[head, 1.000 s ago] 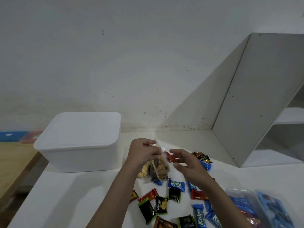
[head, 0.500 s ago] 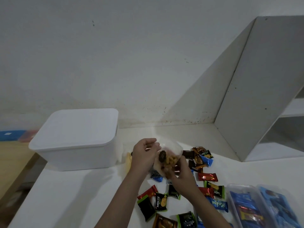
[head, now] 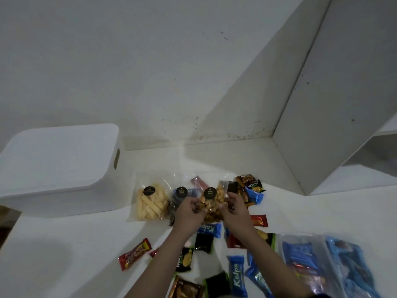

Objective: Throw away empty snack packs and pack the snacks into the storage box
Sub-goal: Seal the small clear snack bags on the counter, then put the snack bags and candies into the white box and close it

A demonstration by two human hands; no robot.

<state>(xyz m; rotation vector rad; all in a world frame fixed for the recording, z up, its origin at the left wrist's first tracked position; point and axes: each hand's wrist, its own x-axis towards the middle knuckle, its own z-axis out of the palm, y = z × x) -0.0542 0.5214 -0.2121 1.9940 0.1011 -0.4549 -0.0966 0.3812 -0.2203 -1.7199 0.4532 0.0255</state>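
Both hands grip one clear bag of golden-brown snacks point(head: 212, 201) with a round black label, held just above the white table point(head: 64, 254). My left hand point(head: 190, 208) holds its left side, my right hand point(head: 234, 208) its right side. Beside it lie a clear bag of pale yellow sticks point(head: 151, 202) and a clear bag of dark snacks point(head: 178, 195), partly hidden by my left hand. The white storage box point(head: 58, 166) stands at the left with its lid on. Several small wrapped snacks, such as a blue Kalpa bar point(head: 237, 276), lie around my forearms.
Two clear plastic trays of blue packs point(head: 305, 263) sit at the lower right. A red bar point(head: 134, 253) lies alone toward the left front. A white shelf unit point(head: 335, 104) rises at the right, and a white wall is behind.
The view has tilted down and closer. The bag of golden-brown snacks has come lower, toward the table, still in both hands. The yellow-stick bag and dark-snack bag now show.
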